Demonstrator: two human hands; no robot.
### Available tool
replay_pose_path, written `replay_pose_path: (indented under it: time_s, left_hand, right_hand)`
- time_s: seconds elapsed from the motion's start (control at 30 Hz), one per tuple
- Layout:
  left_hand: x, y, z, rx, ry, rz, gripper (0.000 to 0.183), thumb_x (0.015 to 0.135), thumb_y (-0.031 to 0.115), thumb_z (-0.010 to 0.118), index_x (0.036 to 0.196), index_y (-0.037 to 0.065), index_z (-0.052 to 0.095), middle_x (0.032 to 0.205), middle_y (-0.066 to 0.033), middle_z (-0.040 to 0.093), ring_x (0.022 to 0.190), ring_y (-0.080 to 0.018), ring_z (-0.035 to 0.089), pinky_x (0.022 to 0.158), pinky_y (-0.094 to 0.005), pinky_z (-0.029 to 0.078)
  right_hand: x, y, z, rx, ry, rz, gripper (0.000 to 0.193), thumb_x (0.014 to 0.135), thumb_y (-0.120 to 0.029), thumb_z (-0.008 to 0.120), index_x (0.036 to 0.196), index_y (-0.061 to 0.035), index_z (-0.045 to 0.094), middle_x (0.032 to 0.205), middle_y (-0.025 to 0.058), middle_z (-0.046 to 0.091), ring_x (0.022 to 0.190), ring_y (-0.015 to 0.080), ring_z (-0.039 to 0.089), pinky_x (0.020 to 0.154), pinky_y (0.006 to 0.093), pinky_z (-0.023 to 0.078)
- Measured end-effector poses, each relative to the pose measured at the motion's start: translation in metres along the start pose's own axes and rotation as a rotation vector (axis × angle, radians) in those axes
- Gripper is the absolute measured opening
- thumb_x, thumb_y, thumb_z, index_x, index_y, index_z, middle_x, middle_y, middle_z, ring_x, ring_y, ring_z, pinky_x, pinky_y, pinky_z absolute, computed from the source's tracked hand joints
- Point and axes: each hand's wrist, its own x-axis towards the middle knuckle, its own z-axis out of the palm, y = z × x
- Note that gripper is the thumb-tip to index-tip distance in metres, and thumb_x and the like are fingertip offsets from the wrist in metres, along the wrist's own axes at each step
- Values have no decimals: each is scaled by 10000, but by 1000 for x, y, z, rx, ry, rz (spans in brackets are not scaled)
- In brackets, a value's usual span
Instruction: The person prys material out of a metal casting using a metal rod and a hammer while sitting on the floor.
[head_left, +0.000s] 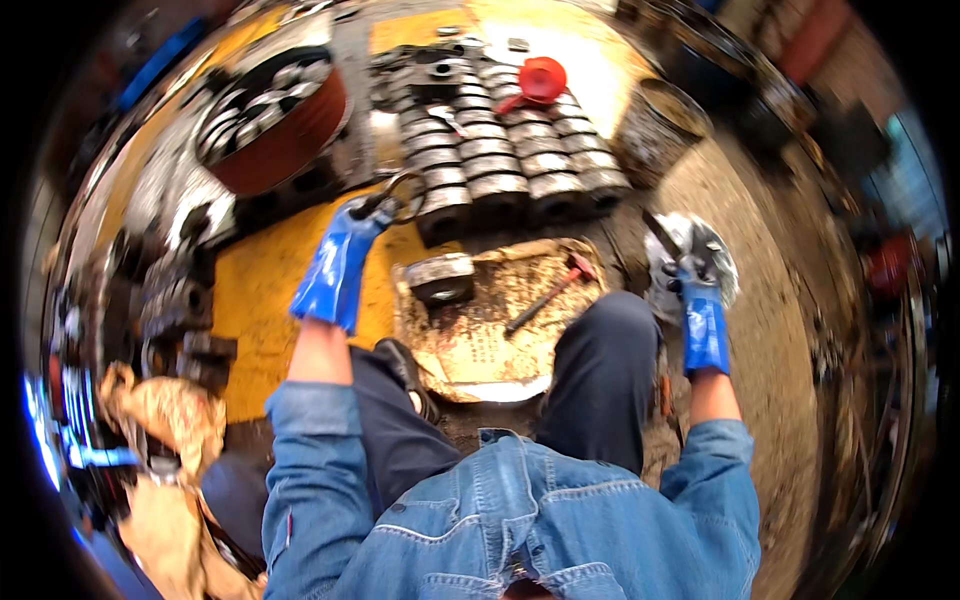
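My left hand (375, 210), in a blue glove with dark fingers, is closed on a thin curved metal piece (408, 197) at the near left end of the stacked metal parts (468, 186). Off to the right, my right hand (690, 280), gloved alike, is closed on a dark flat bar-like tool (661, 236), its exact kind unclear. Beneath that hand is a crumpled clear plastic bag (722, 255). Between my knees sits a shallow, stained tray (470, 375). In it lie a blocky metal part (440, 278) and a hammer (550, 295) with a red head.
A red funnel (541, 80) rests on the rows of parts. Back left stands a reddish-brown drum (290, 150) filled with metal pieces. A dirty bucket (660, 125) is at the back right. More blocky parts (180, 300) and brown paper sacks (170, 425) lie at left.
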Motion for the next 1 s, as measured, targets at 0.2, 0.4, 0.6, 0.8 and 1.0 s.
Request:
replay_pose_path:
  time_s: [0.2, 0.4, 0.6, 0.8, 1.0]
  left_hand:
    - [-5, -6, -1, -444, -18, -141, 257, 935, 210, 648, 1099, 16, 688, 1004, -102, 702, 959, -206, 652, 868, -352, 507]
    - [-8, -10, -7, -961, -66, -279, 283, 941, 229, 642, 1127, 17, 674, 1047, -117, 696, 1000, -235, 651, 899, -381, 507]
    - [-2, -4, -9, -1343, -91, -347, 310, 946, 248, 636, 1154, 19, 660, 1089, -132, 690, 1042, -264, 650, 931, -409, 507]
    - [11, -6, 5, -1507, -195, -309, 419, 966, 314, 592, 1253, 9, 580, 1240, -205, 624, 1188, -390, 583, 1041, -540, 453]
    - [19, -25, 16, -1604, -336, -377, 426, 1019, 322, 467, 1264, -11, 567, 1257, -228, 620, 1165, -380, 606, 1010, -509, 475]
  right_hand:
    - [-73, -166, 155, 165, -401, 171, 260, 950, -335, 622, 1080, -111, 643, 887, 97, 723, 516, 62, 479, 458, 210, 373]
    - [-48, -114, 232, 317, -670, 540, 276, 954, -377, 589, 1079, -131, 602, 963, 112, 700, 494, 61, 438, 446, 230, 343]
    - [-40, -90, 243, 371, -827, 772, 293, 957, -418, 556, 1079, -152, 560, 1040, 128, 677, 472, 61, 398, 434, 250, 314]
    - [-43, -90, 241, 420, -953, 846, 447, 922, -521, 553, 1040, -96, 625, 798, 36, 670, 424, 39, 379, 437, 246, 292]
    - [-49, -88, 244, 562, -1077, 1062, 636, 911, -554, 534, 1178, 20, 608, 527, -46, 495, 423, 66, 341, 487, 240, 302]
